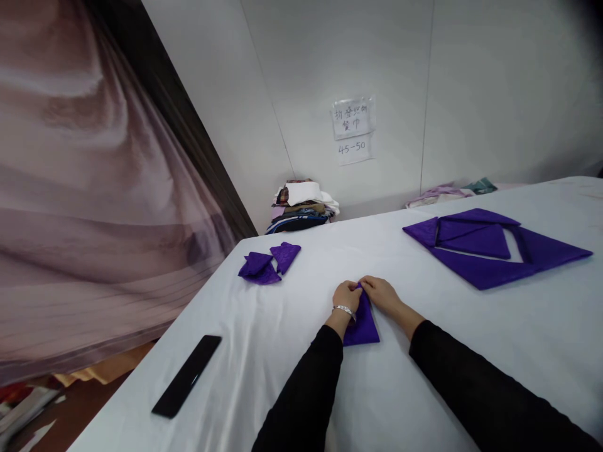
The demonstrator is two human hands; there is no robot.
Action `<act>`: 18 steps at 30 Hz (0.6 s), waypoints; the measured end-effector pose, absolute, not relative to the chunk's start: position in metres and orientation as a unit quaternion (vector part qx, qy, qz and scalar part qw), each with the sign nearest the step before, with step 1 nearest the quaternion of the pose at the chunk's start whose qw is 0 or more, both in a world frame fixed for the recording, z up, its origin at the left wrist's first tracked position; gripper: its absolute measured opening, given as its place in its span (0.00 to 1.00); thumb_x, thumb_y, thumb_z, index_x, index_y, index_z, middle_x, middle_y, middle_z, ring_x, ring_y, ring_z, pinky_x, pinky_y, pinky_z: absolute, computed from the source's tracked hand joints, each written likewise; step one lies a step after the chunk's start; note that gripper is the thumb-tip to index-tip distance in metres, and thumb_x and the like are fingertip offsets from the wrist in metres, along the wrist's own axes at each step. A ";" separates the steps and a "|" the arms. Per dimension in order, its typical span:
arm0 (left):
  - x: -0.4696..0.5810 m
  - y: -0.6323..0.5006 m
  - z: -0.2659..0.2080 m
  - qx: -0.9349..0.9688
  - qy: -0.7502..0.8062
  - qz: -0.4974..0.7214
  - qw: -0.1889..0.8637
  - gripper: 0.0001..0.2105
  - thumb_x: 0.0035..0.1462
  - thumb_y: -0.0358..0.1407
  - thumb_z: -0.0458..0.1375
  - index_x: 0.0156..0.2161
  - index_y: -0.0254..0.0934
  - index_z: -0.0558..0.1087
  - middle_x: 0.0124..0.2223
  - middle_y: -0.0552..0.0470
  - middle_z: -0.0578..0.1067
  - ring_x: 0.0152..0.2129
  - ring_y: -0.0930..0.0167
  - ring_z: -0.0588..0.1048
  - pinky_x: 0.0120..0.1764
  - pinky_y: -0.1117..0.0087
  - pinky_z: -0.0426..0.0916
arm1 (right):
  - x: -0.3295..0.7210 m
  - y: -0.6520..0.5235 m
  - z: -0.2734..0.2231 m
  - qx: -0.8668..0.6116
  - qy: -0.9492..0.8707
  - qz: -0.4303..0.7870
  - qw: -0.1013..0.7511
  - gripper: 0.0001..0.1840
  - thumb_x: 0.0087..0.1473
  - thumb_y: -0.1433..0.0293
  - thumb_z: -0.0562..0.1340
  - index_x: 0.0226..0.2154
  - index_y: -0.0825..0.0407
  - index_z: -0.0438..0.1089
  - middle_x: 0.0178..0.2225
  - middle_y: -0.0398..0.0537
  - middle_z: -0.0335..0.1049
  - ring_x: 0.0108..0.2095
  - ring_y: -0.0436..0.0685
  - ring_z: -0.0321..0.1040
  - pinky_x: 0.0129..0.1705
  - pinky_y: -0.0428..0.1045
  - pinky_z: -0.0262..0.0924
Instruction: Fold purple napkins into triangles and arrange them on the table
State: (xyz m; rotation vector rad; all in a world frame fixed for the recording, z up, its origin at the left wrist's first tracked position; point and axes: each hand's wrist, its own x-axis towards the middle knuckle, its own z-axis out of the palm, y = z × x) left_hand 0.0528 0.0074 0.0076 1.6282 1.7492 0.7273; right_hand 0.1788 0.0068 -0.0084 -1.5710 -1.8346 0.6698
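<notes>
A purple cloth napkin (363, 328), folded to a point at its far end, lies on the white-covered table (292, 351) in front of me. My left hand (347, 296), with a silver bracelet at the wrist, is closed on the napkin's left side near the tip. At the same tip my right hand (379, 294) pinches the cloth from the right, its fingertips meeting those of the left. The left forearm hides part of the napkin's lower left.
Small folded purple napkins (259, 269) lie at the far left. Several flat-folded purple napkins (485, 271) form a ring at the right. A black phone-like slab (187, 376) rests near the left edge. Piled cloths (304, 210) stand behind the table, and a pink curtain (94, 188) hangs left.
</notes>
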 end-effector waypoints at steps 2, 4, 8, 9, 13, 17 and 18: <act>0.053 0.009 0.008 0.615 0.663 0.277 0.326 0.08 0.49 0.31 0.58 0.36 0.36 0.73 0.38 0.49 0.77 0.35 0.72 0.74 0.39 0.72 0.66 | 0.179 0.007 -0.009 -0.592 -0.699 0.256 0.310 0.15 0.54 0.69 0.50 0.38 0.46 0.71 0.38 0.43 0.73 0.39 0.53 0.66 0.38 0.45 0.55; 0.053 0.010 0.007 0.613 0.661 0.278 0.333 0.07 0.48 0.30 0.58 0.36 0.36 0.73 0.37 0.50 0.77 0.34 0.72 0.74 0.39 0.73 0.66 | 0.180 0.008 -0.009 -0.589 -0.702 0.256 0.307 0.16 0.53 0.71 0.51 0.40 0.46 0.70 0.40 0.43 0.72 0.40 0.53 0.66 0.39 0.46 0.55; 0.053 0.011 0.006 0.609 0.662 0.278 0.336 0.06 0.48 0.30 0.58 0.34 0.36 0.73 0.36 0.50 0.77 0.33 0.72 0.74 0.38 0.73 0.66 | 0.180 0.007 -0.008 -0.589 -0.706 0.255 0.299 0.17 0.52 0.72 0.51 0.40 0.46 0.70 0.39 0.42 0.73 0.40 0.53 0.66 0.39 0.45 0.55; 0.053 0.011 0.005 0.609 0.663 0.278 0.335 0.06 0.48 0.30 0.58 0.34 0.36 0.73 0.36 0.50 0.77 0.33 0.72 0.74 0.38 0.72 0.66 | 0.179 0.007 -0.008 -0.591 -0.706 0.254 0.296 0.16 0.52 0.72 0.51 0.39 0.46 0.70 0.38 0.42 0.73 0.39 0.53 0.66 0.38 0.45 0.55; 0.053 0.011 0.005 0.611 0.663 0.279 0.331 0.05 0.48 0.29 0.58 0.32 0.37 0.73 0.35 0.52 0.77 0.33 0.72 0.74 0.38 0.72 0.66 | 0.179 0.007 -0.008 -0.598 -0.702 0.250 0.294 0.15 0.51 0.72 0.51 0.37 0.46 0.71 0.35 0.42 0.73 0.36 0.54 0.66 0.36 0.45 0.54; 0.052 0.012 0.004 0.613 0.661 0.281 0.328 0.05 0.47 0.28 0.58 0.32 0.37 0.73 0.35 0.52 0.77 0.32 0.73 0.74 0.37 0.73 0.66 | 0.179 0.006 -0.006 -0.597 -0.699 0.260 0.297 0.17 0.51 0.72 0.51 0.38 0.46 0.70 0.36 0.42 0.73 0.37 0.54 0.66 0.36 0.45 0.55; 0.052 0.012 0.003 0.614 0.660 0.282 0.327 0.05 0.47 0.28 0.58 0.33 0.37 0.73 0.35 0.52 0.77 0.32 0.73 0.74 0.38 0.73 0.66 | 0.179 0.006 -0.005 -0.593 -0.699 0.264 0.300 0.17 0.50 0.72 0.50 0.39 0.46 0.70 0.37 0.42 0.73 0.37 0.54 0.66 0.36 0.45 0.55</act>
